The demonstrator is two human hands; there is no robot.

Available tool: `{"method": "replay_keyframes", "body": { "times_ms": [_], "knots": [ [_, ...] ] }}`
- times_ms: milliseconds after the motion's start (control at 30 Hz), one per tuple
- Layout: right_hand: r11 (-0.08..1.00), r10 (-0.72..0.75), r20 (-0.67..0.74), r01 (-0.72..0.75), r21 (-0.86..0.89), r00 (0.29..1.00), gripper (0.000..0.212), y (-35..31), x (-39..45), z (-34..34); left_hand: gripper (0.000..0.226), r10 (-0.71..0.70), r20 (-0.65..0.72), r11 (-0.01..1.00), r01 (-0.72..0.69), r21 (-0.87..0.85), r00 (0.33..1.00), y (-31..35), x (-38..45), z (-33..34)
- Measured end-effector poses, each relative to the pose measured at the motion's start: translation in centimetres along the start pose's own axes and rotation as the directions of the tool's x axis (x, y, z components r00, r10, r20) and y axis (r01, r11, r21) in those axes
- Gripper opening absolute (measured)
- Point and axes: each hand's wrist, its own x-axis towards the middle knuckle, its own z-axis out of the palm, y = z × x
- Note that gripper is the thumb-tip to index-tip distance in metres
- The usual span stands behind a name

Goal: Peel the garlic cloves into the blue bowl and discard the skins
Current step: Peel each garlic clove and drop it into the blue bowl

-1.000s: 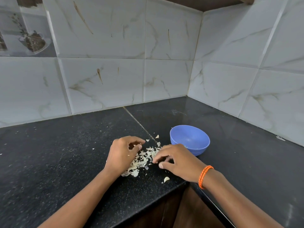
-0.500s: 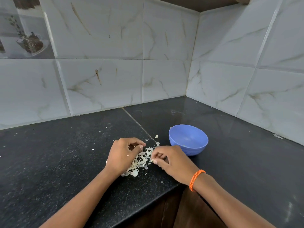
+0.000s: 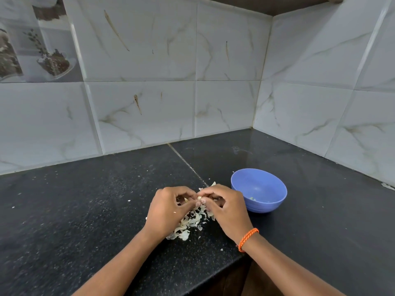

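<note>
A small garlic clove (image 3: 199, 198) is pinched between the fingertips of both hands, just above the black counter. My left hand (image 3: 168, 210) has its fingers curled round the clove from the left. My right hand (image 3: 224, 207), with an orange wristband, pinches it from the right. Beneath and between the hands lies a heap of pale garlic skins (image 3: 188, 225). The blue bowl (image 3: 259, 190) stands just right of my right hand, with a few small pale bits at its bottom.
The black granite counter (image 3: 85, 210) runs into a corner of white marble-look tiles (image 3: 149, 114). Its front edge drops off below my right wrist. Small skin flecks are scattered over the counter on the left.
Both hands have lifted from the skin heap and come together, fingertips meeting on a clove. The loose clove that lay near the counter edge a second ago is gone from there.
</note>
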Motion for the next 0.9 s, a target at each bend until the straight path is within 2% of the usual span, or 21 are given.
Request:
{"method": "replay_keyframes", "body": {
  "times_ms": [233,367,500,733,833,900],
  "knots": [
    [0.975,0.077,0.018,-0.079,0.210,0.997,0.032,-0.7,0.2,0.2,0.004,-0.009,0.002,0.999,0.010,-0.045,1.000,0.6,0.1,-0.4],
    [0.964,0.094,0.042,-0.102,0.248,0.995,0.034,-0.7,0.1,0.2,0.004,-0.053,0.042,0.988,0.059,-0.142,0.998,1.1,-0.1,-0.4],
    [0.985,0.043,0.005,-0.043,0.168,0.999,0.031,-0.6,0.0,0.4,0.009,-0.074,0.089,0.969,0.093,-0.227,0.993,1.2,0.0,-0.3],
    [1.000,-0.004,-0.040,0.003,-0.030,0.999,0.025,-0.1,-0.1,0.7,0.006,-0.166,-0.059,0.939,0.140,-0.313,0.984,1.2,0.1,-0.5],
    [0.989,-0.027,-0.020,0.023,-0.145,0.999,0.030,-0.1,-0.1,0.7,0.008,-0.189,-0.088,0.933,0.151,-0.326,0.978,1.0,0.1,-0.7],
    [0.976,-0.041,0.000,0.040,-0.212,0.999,0.026,-0.1,0.0,0.8,0.009,-0.185,-0.098,0.940,0.147,-0.308,0.978,1.0,0.1,-0.7]
  ]
}}
